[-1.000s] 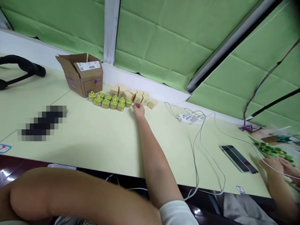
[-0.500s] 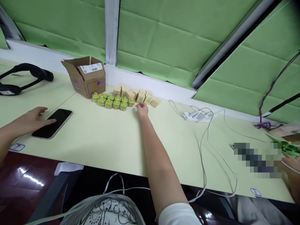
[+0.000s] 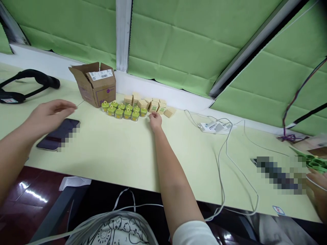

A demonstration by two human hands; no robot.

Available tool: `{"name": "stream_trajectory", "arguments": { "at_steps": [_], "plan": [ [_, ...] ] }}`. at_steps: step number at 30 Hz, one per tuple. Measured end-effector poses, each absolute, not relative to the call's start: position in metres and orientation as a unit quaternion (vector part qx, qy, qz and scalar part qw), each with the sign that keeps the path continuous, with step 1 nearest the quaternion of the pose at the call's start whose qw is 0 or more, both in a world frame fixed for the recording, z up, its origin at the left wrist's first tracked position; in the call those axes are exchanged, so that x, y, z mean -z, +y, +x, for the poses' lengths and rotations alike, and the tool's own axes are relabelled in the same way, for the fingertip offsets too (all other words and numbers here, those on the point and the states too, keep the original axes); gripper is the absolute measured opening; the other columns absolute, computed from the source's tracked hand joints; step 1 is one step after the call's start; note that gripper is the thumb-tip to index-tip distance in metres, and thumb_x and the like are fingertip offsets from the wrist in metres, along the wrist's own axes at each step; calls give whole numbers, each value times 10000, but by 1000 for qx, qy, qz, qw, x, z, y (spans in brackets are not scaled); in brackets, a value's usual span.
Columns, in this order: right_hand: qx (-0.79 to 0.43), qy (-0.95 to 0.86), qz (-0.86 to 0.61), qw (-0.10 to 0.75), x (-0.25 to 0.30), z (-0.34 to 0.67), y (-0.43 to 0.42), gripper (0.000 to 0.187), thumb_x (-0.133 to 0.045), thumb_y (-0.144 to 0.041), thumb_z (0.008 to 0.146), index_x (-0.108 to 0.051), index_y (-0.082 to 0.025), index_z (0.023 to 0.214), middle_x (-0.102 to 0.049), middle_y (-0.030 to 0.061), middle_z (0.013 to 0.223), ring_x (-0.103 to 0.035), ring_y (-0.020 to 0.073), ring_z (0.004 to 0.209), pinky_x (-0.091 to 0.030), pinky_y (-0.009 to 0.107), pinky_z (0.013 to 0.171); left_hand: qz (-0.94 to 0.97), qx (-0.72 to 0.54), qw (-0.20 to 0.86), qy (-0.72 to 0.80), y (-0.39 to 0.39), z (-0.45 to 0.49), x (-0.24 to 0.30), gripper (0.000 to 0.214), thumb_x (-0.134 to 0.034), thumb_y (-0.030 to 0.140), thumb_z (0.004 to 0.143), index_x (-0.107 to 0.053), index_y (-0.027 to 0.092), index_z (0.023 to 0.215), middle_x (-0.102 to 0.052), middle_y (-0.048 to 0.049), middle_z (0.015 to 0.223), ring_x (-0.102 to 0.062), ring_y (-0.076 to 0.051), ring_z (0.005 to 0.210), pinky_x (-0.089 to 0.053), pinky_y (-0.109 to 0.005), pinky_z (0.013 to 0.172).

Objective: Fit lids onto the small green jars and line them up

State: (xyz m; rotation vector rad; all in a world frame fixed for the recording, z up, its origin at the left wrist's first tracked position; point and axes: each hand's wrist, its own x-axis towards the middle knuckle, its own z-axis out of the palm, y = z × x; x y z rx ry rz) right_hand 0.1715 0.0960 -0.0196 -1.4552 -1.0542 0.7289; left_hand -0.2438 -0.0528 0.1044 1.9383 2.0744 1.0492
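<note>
My left hand hovers above the dark-screened phone, with its fingers stretched out, thumb apart and nothing held. My right hand rests on the table with its fingers curled together; what they hold, if anything, is hidden. Just left of the right hand stand several small clear jars with green lids and loop handles, in a cluster. Right behind its fingertips are several small cream-coloured boxes, and one lies to the right.
An open cardboard box stands behind the jars. A black neckband-like device lies at far left. To the right are a white power strip, loose cables and green-handled scissors. Another person's hand is at the right edge.
My left hand has lifted off the phone and moved up and to the right over it. The right hand stays beside the jars and small boxes.
</note>
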Motion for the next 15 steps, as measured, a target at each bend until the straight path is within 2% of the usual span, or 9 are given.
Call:
{"name": "stream_trajectory", "arguments": {
  "at_steps": [2, 6, 10, 12, 15],
  "plan": [
    [-301, -458, -618, 564, 20, 171, 95, 269, -605, -244, 813, -660, -179, 1068, -743, 65, 1061, -675, 190, 957, -526, 357, 989, 704, -381, 167, 576, -49, -195, -114, 424, -605, 539, 887, -734, 209, 1120, -789, 5, 1112, -723, -176, 1026, -562, -312, 938],
    [-288, -479, -606, 565, 21, 171, 94, 282, -589, -253, 817, -663, -186, 1080, -747, 59, 1055, -671, 185, 957, -530, 352, 996, 782, -343, 256, 454, -30, -84, -107, 315, -620, 470, 882, -738, 218, 1029, -776, -24, 1075, -714, -216, 1001, -561, -318, 852],
    [-281, -502, -581, 576, 23, 174, 92, 308, -533, -297, 859, -658, -202, 1125, -742, 62, 1132, -677, 182, 1009, -533, 353, 1019, 828, -266, 196, 453, -6, -10, -54, 156, -601, 298, 878, -728, 211, 903, -767, -52, 949, -695, -243, 899, -524, -343, 803],
    [-270, -524, -576, 567, 24, 176, 92, 309, -506, -323, 889, -657, -211, 1134, -733, 68, 1185, -675, 190, 1074, -521, 367, 1052, 819, -269, 187, 472, 0, 2, -25, 155, -567, 254, 891, -712, 199, 877, -751, -67, 894, -678, -244, 852, -517, -347, 780],
    [-233, -577, -560, 548, 26, 175, 93, 290, -486, -321, 925, -667, -221, 1129, -703, 76, 1290, -633, 204, 1222, -448, 398, 1154, 857, -273, 143, 414, 2, 1, 2, 142, -562, 218, 881, -704, 212, 892, -738, -64, 916, -661, -252, 910, -504, -366, 864]
  ]
}}
